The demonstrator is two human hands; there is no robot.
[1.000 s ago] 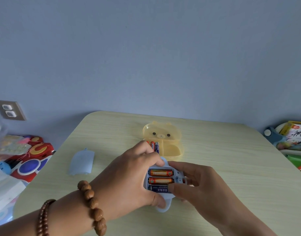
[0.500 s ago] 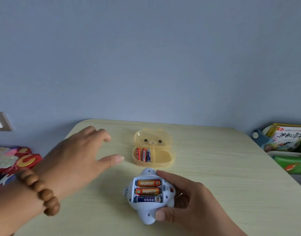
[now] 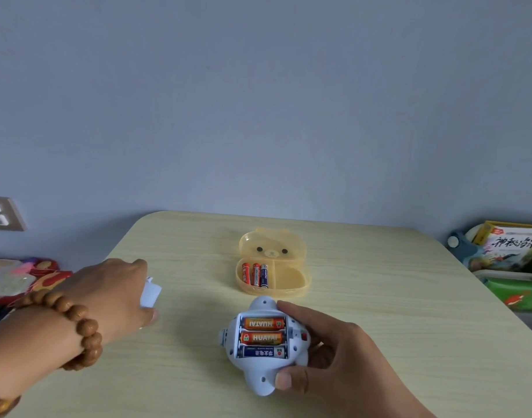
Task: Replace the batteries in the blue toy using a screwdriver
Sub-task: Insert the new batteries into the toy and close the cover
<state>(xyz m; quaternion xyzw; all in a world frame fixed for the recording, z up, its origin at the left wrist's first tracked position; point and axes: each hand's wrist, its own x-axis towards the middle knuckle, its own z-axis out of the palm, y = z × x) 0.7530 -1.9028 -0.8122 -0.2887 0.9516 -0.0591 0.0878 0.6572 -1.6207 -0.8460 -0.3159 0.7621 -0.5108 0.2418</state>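
1. The right hand [image 3: 328, 357] cups the blue toy [image 3: 266, 345] at six o'clock on the table [image 3: 379, 297], its batteries [image 3: 263, 337] exposed.
2. The left hand [image 3: 108, 297], at nine o'clock, closes on the cover [image 3: 150, 292].
3. Seated crooked, the cover could jam.

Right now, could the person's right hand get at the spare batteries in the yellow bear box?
Probably yes, once it lets go: the right hand holds the blue toy, and the yellow bear box lies open just beyond it, the spare batteries uncovered, with bare table between.
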